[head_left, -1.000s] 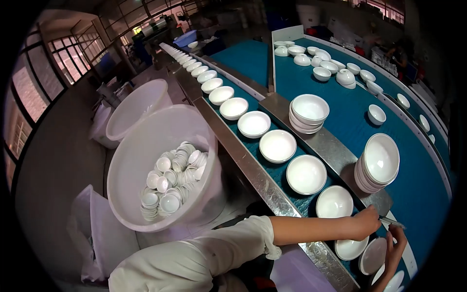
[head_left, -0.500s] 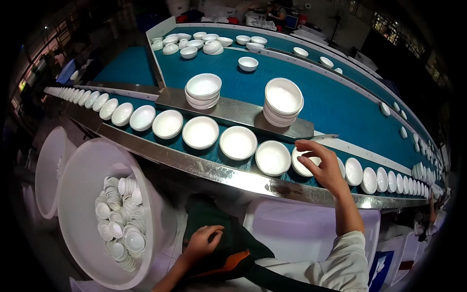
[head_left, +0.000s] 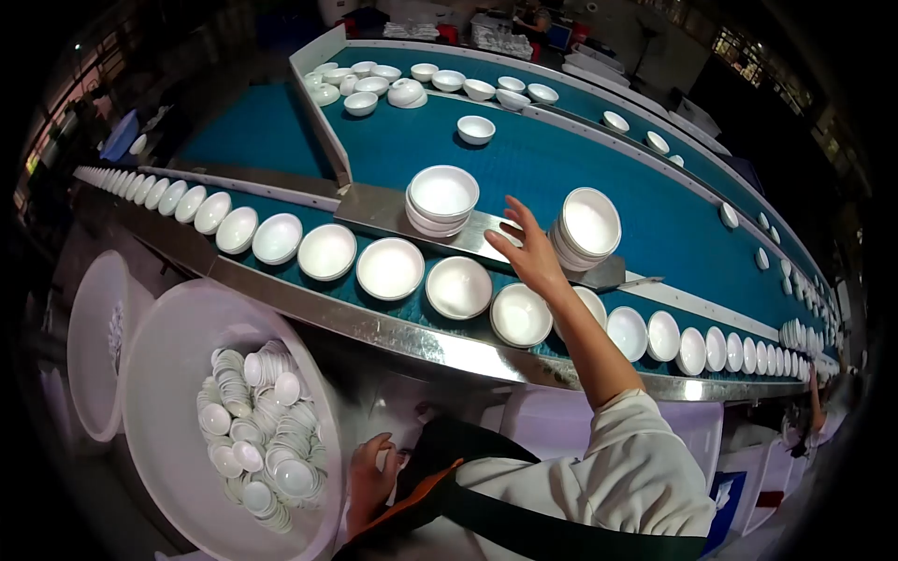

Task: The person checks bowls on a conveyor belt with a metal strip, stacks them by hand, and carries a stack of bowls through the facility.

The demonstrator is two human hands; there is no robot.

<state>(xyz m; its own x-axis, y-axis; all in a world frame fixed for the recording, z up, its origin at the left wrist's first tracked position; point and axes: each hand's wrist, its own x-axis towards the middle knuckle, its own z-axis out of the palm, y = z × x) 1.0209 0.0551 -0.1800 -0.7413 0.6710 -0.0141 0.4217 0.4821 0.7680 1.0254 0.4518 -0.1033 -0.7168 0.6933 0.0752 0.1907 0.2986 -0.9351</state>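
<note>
My right hand [head_left: 528,251] reaches over the metal ledge [head_left: 374,208] with fingers and thumb spread and nothing held. It is between two stacks of white bowls. The left stack [head_left: 442,194] stands apart from my fingertips; the taller right stack [head_left: 591,224] rises just beyond my wrist. Below my forearm runs a row of white bowls on the narrow teal belt, among them one bowl [head_left: 521,315] near my wrist and another [head_left: 458,287] to its left. My left hand [head_left: 371,477] hangs low by my apron, loosely curled with a gap between fingers and thumb, and no object shows in it.
A large white tub [head_left: 150,421] holding many small white dishes stands at lower left, beside another tub [head_left: 89,346]. Loose bowls [head_left: 360,103] sit on the wide teal belt [head_left: 580,159]. A pale bin [head_left: 687,430] is under the line. Another person's arm [head_left: 817,402] shows at far right.
My right hand has moved left and up from the bowl row to the gap between the stacks, its fingers spreading. My left hand stays low. The view has shifted.
</note>
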